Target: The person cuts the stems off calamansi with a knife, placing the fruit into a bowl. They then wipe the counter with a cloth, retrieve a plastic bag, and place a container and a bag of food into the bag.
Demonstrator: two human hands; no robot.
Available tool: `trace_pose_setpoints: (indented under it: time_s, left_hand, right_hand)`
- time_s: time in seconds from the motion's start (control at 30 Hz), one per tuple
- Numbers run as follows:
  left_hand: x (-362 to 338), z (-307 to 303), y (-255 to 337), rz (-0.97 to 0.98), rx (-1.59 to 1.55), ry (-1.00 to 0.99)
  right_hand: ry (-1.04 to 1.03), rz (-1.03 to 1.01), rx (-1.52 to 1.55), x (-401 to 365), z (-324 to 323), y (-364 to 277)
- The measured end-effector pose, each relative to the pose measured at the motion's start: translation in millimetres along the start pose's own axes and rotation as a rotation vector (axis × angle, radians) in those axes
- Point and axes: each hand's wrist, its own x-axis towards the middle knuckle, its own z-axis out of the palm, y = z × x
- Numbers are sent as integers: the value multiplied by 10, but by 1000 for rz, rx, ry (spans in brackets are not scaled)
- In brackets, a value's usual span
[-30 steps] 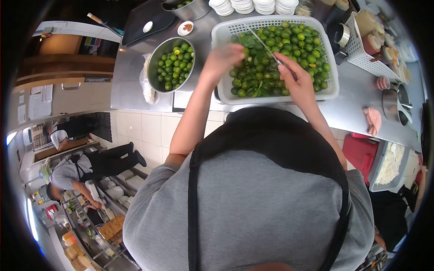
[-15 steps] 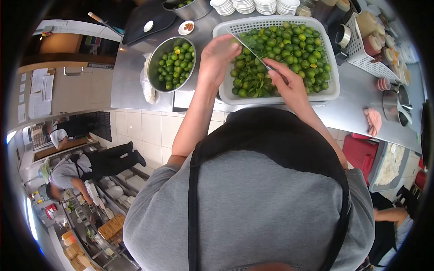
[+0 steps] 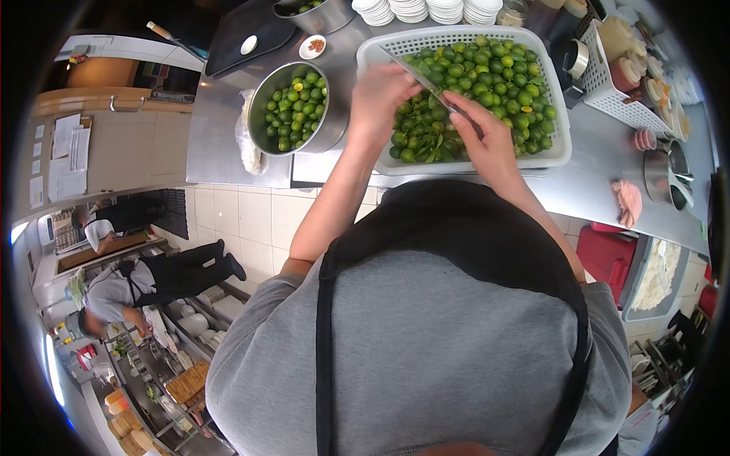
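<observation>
In the head view a white perforated tray (image 3: 564, 137) is heaped with small green limes (image 3: 487, 76), a few leaves (image 3: 435, 146) among them. My right hand (image 3: 487, 137) grips a knife (image 3: 422, 80) by its handle, above the near part of the heap. The blade slants away to the upper left. At the left side of the tray, close beside the blade, is my left hand (image 3: 380, 102). Its fingers bend toward the knife but are smeared by motion, so anything between them is not visible. To its left stands a steel pot (image 3: 334, 125) holding more limes (image 3: 293, 110).
Stacked white dishes (image 3: 411, 11), a small bowl (image 3: 312, 47) and a black tray (image 3: 251, 38) sit on the steel counter's far side. A white basket (image 3: 620, 114) of bottles and a pink cloth (image 3: 627, 202) lie to the right. Behind on the left, a person (image 3: 129, 285) works at shelves.
My left hand has shifted right, nearer the knife blade, and blurred. My right hand still holds the knife, almost unmoved. The person at lower right has moved mostly out of view.
</observation>
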Motion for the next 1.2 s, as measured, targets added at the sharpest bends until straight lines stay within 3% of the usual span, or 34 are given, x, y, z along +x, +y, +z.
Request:
trace_pose_setpoints:
  time_s: [0.13,0.2,0.43,0.53,0.67,0.73,0.83,0.93,0.97,1.0,1.07,1.13,1.2]
  left_hand:
    - [-64,46,-80,-24,19,-43]
    - [-59,30,-70,-20,-28,18]
    - [112,-156,15,181,-41,131]
    - [63,-99,-5,153,150,129]
    - [0,-59,-98,99,148,4]
    - [-8,-51,-95,26,-100,-20]
    - [16,-195,19,22,-204,13]
    - [88,-574,284,189,-58,205]
    - [70,-681,423,243,135,300]
    - [61,-854,494,323,420,394]
    - [-30,-933,655,466,1459,586]
    - [-19,-911,621,578,1535,363]
    - [-30,-619,343,369,1615,243]
  right_hand:
    - [31,-33,-20,40,-35,-74]
    - [-6,129,31,47,-80,-104]
    - [-45,7,78,-42,-8,-34]
    - [-71,118,55,-7,-38,-118]
    - [-23,53,34,56,-24,-82]
    - [-17,58,69,54,-20,-75]
    - [-42,-17,14,39,-18,36]
    - [-86,8,85,-12,-13,11]
    - [-87,9,85,-16,-22,20]
    - [-84,52,105,-18,-39,36]
    - [-86,93,128,-2,-67,49]
    - [-83,165,82,37,-97,23]
    - [-87,164,71,45,-85,13]
